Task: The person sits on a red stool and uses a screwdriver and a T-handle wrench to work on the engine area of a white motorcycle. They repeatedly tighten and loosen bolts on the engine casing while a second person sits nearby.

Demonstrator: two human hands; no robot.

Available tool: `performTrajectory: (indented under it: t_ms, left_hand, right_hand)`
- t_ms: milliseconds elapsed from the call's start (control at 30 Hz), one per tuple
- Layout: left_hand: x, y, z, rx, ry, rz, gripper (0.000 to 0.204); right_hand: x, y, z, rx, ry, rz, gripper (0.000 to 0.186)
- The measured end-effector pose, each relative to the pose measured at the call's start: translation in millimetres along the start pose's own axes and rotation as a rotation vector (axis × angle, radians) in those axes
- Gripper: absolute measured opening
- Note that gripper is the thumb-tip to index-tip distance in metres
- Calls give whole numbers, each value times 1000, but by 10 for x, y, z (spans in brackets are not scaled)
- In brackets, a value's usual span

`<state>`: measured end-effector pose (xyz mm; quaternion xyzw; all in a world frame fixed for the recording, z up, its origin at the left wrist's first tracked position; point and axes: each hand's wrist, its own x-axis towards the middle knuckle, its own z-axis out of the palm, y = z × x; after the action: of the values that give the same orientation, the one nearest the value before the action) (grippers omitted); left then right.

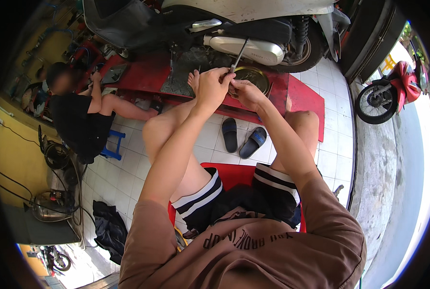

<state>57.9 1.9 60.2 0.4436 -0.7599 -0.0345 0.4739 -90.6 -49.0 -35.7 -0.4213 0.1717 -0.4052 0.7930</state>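
My left hand is closed, its fingertips around the near end of a long slim metal rod-like tool. The tool slants up and away, silver near the fingers and darker farther out; its exact kind is unclear. Right beside it, my right hand is closed in a pinch near the tool's lower end. Whatever lies between those fingers is too small to make out. Just past my hands, a round yellowish pan sits on the red platform. Behind it stands a scooter with a silver engine cover.
At the left, another person in black sits on a blue stool, hands at a dark tray. Black slides lie on the tiles between my feet. Hoses and a compressor tank stand lower left; a red motorbike is at right.
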Motion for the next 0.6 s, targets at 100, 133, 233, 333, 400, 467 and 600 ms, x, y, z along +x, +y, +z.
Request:
performTrajectory:
  t_ms: [100, 133, 233, 333, 400, 467, 600]
  left_hand:
    - [-148, 179, -8, -34, -110, 1, 23]
    - [-196, 204, -13, -26, -129, 47, 26]
    - [-308, 269, -76, -167, -451, -103, 55]
    - [-381, 223, -138, -181, -647, -150, 68]
    - [-367, 202, -168, -134, -680, -126, 64]
    - [-349, 193, -185, -120, -714, -149, 58]
    - [-366, 67, -168, -17, -750, -240, 47]
  right_hand:
    - [-29, 13, 242, 121, 160, -13, 20]
    - [-47, -17, 264, 147, 122, -5, 22]
    - [-12, -193, 123, 229, -55, 40, 30]
    - [50, -280, 43, 211, -46, 31, 35]
    - [74, -366, -53, 130, -91, 70, 35]
    - [76, -403, -74, 42, -71, 61, 35]
    - [65, -451, 70, 86, -62, 71, 36]
